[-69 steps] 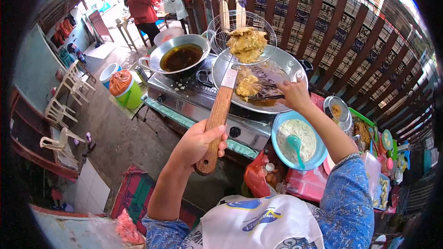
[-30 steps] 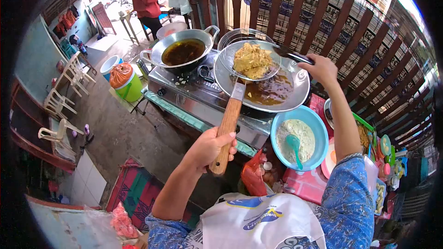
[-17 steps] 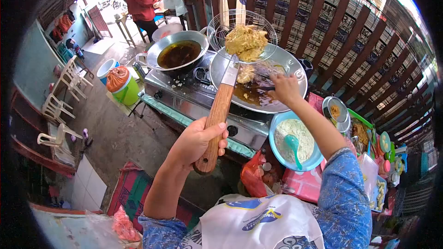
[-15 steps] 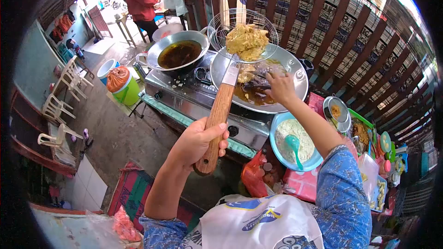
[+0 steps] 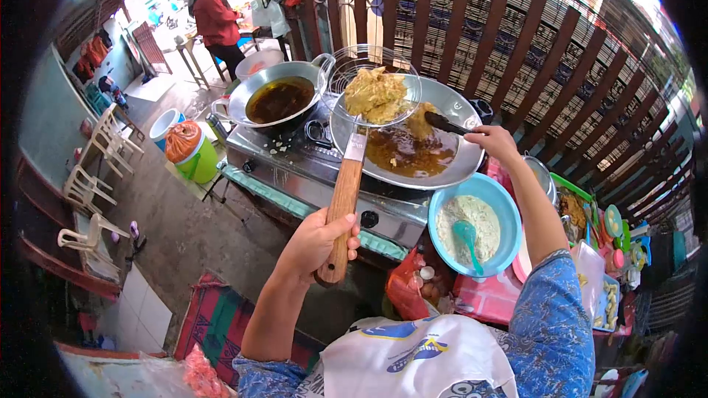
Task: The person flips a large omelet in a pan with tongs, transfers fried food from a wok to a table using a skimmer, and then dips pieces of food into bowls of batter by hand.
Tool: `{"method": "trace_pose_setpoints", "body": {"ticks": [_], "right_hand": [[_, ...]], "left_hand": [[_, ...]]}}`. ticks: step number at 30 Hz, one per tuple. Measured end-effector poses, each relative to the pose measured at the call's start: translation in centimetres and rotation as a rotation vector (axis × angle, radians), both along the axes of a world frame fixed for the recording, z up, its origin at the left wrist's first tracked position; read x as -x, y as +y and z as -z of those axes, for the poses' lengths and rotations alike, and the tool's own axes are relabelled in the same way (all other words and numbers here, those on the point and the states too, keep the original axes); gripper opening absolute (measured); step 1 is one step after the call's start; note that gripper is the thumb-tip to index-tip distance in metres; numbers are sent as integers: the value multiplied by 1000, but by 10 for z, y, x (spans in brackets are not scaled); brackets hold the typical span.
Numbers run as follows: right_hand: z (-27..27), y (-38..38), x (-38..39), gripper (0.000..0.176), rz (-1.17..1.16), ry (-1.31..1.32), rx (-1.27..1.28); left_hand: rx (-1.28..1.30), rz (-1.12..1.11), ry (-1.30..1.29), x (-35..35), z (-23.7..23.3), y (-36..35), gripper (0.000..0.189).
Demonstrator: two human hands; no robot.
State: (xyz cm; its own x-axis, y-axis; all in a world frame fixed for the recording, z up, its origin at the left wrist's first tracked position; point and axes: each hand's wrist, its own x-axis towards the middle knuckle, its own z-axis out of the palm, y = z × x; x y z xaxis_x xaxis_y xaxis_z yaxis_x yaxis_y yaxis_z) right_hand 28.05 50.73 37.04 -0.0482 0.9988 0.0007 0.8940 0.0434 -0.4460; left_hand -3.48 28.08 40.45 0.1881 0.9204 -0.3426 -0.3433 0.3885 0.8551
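My left hand point(image 5: 321, 245) is wrapped round the wooden handle of a wire skimmer point(image 5: 346, 205). Its round wire basket bears a heap of golden fried fritters point(image 5: 376, 96) above the left part of a wide wok point(image 5: 466, 114). Brown oil point(image 5: 413, 158) lies in that wok. In my right hand point(image 5: 495, 140) is the handle of a dark spatula point(image 5: 445, 124). The spatula's tip touches a fried piece point(image 5: 420, 121) near the wok's far side; the skimmer partly hides this area.
A second wok point(image 5: 280, 96) of dark oil sits left on the metal stove point(image 5: 295, 177). A blue basin point(image 5: 512, 228) holds white batter and a green ladle point(image 5: 466, 236). A slatted wooden fence point(image 5: 464, 37) stands behind. A person in red point(image 5: 215, 18) is at the back left.
My right hand has moved right, and the spatula, blurred over the oil before, now shows clearly by the fried piece. The loaded skimmer appears slightly lower and further left, with the view also shifted.
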Motion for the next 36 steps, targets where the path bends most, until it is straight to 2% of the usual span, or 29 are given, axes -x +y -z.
{"method": "trace_pose_setpoints", "body": {"ticks": [4, 6, 11, 13, 14, 16, 19, 22, 24, 26, 28, 30, 32, 34, 35, 36], "right_hand": [[-9, -3, -30, 39, 9, 255, -27], [-31, -16, -30, 36, 15, 281, -77], [-56, -9, -15, 32, 3, 521, -56], [-52, 6, 1, 30, -4, 791, 24], [-49, 15, 11, 30, -4, 794, 22], [-42, 29, 32, 29, 7, 870, 183], [-38, 31, 59, 36, 63, 751, 284], [-40, 24, 66, 41, 102, 666, 259], [-40, 34, 51, 37, 95, 462, 223], [-25, 44, 28, 45, -52, 525, 74], [-53, 3, 29, 46, -71, 449, -74], [-63, -15, 24, 49, -90, -93, -268], [-46, -18, 15, 56, -148, 44, -475], [-51, -47, 29, 60, -133, 147, -424], [-38, -44, 28, 64, -126, -15, -423], [-32, -47, 28, 67, -174, -45, -420]], "left_hand": [[18, -1, 16, 1, 8, 1, 12], [38, 7, 1, 0, 13, 1, 20], [46, 8, -21, -6, 19, -5, 15], [54, 16, -15, -10, 20, -7, 13], [52, 17, -13, -11, 20, -9, 13], [60, 35, -12, -13, 20, -13, 14], [47, 61, -32, -15, 22, -17, 14], [48, 77, -43, -14, 24, -20, 14], [55, 75, -64, -14, 24, -23, 13], [73, 62, -67, -14, 23, -25, 13], [79, 60, -89, -16, 27, -24, 13], [72, 29, -93, -16, 26, -25, 13], [47, 53, -86, -20, 22, -22, 13], [34, 30, -80, -24, 24, -20, 13], [27, 31, -81, -27, 25, -19, 13], [21, 35, -81, -30, 23, -18, 13]]}}
